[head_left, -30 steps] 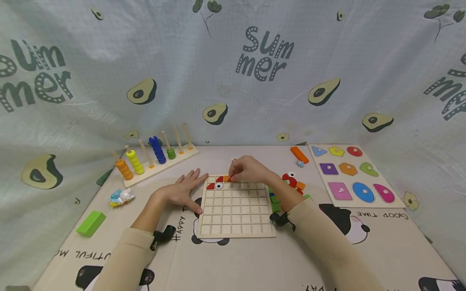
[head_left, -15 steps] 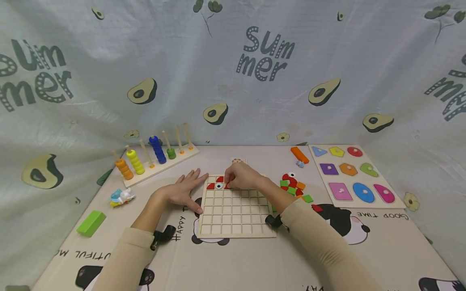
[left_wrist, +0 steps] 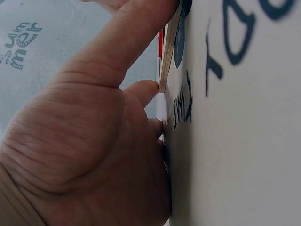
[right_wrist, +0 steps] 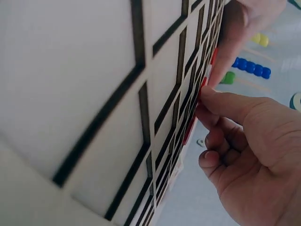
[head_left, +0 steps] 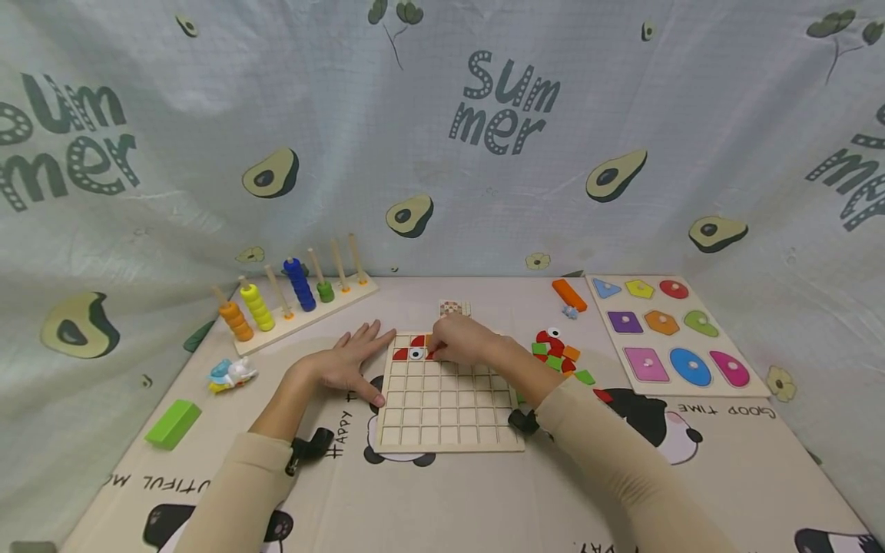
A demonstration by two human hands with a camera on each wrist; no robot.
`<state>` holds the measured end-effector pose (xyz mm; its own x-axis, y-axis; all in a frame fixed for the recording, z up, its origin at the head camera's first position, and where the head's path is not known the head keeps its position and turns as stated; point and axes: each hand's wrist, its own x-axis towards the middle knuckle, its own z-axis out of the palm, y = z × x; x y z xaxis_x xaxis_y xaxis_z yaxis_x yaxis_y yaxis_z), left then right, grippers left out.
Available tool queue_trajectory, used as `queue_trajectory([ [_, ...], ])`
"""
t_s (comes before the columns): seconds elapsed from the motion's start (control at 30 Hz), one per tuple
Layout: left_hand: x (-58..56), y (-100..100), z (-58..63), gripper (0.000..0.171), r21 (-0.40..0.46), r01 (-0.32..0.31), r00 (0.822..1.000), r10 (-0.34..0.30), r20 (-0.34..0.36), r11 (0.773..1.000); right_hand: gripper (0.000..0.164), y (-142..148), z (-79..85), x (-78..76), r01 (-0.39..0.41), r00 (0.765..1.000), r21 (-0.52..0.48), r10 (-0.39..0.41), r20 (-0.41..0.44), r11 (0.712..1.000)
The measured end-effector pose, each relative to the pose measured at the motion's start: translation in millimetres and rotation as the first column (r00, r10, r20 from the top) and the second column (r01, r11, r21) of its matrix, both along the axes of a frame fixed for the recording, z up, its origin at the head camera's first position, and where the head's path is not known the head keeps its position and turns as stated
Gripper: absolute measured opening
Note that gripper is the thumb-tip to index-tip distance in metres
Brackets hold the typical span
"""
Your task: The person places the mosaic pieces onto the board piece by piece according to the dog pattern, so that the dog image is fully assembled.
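Observation:
A wooden grid board (head_left: 449, 416) lies flat on the patterned cloth. My left hand (head_left: 346, 365) rests beside its left edge, fingers spread, with thumb and index finger at the board's side. Over the second row from the far edge is my right hand (head_left: 462, 339), its thumb and index finger pinching a small red tile (right_wrist: 202, 90) down at a cell. Left of those fingertips sit a white eye tile (head_left: 415, 353) and red-and-white tiles (head_left: 400, 354). An orange piece (head_left: 429, 339) peeks out beside the hand, mostly hidden by it.
Loose coloured tiles (head_left: 555, 349) lie right of the board, partly behind the right forearm. A small pattern card (head_left: 455, 307) is beyond the board. A peg stacker (head_left: 311, 315) stands back left, a shape puzzle (head_left: 719, 384) back right, a green block (head_left: 173, 425) at left.
My right hand has come from the far row down and left to the second row, uncovering the pattern card and more loose tiles. The left hand has stayed in place.

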<state>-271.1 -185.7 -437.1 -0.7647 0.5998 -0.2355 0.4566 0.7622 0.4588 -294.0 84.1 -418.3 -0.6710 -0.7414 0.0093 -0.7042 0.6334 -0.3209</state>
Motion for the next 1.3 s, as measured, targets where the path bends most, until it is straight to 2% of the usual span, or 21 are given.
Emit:
queue_trajectory([
  [0.13,-0.4,0.1,-0.9,0.126,-0.003,0.001,1.0,-0.001,0.004,1.0,0.012,6.1,-0.2,-0.9,0.025,1.0,-0.073,-0.025,0.001,0.997],
  [0.3,-0.9,-1.4,-1.0,0.126,0.0,0.004,1.0,-0.004,-0.004,1.0,0.018,20.1,6.6,-1.3,0.092,0.994,-0.191,-0.079,0.072,0.977],
  [0.4,-0.2,-2.0,0.1,0.126,-0.002,-0.002,1.0,0.002,-0.001,1.0,0.019,26.0,8.0,-2.3,0.128,0.987,-0.221,-0.102,0.125,0.967],
  [0.47,0.5,-1.9,1.2,0.126,-0.001,-0.008,1.0,0.008,0.004,1.0,0.018,26.2,7.3,-3.0,0.126,0.986,-0.218,-0.097,0.138,0.968],
  [0.7,2.0,0.6,2.1,0.125,0.001,-0.008,1.0,0.008,0.011,1.0,0.012,15.9,3.5,-2.2,0.035,0.993,-0.139,-0.019,0.114,0.99],
  [1.03,0.5,0.4,0.1,0.125,0.008,-0.007,1.0,0.007,0.01,1.0,0.015,16.6,0.1,0.2,0.027,0.992,-0.153,-0.008,0.123,0.988],
  [1.17,1.2,0.1,-0.1,0.126,0.015,-0.007,1.0,0.007,0.007,1.0,0.024,37.4,7.6,2.6,0.076,0.99,-0.228,-0.047,0.129,0.971],
  [1.3,0.8,-0.3,-0.3,0.126,0.015,-0.002,1.0,0.002,0.0,1.0,0.028,78.9,18.8,5.1,0.177,0.983,-0.353,-0.147,0.11,0.919],
])
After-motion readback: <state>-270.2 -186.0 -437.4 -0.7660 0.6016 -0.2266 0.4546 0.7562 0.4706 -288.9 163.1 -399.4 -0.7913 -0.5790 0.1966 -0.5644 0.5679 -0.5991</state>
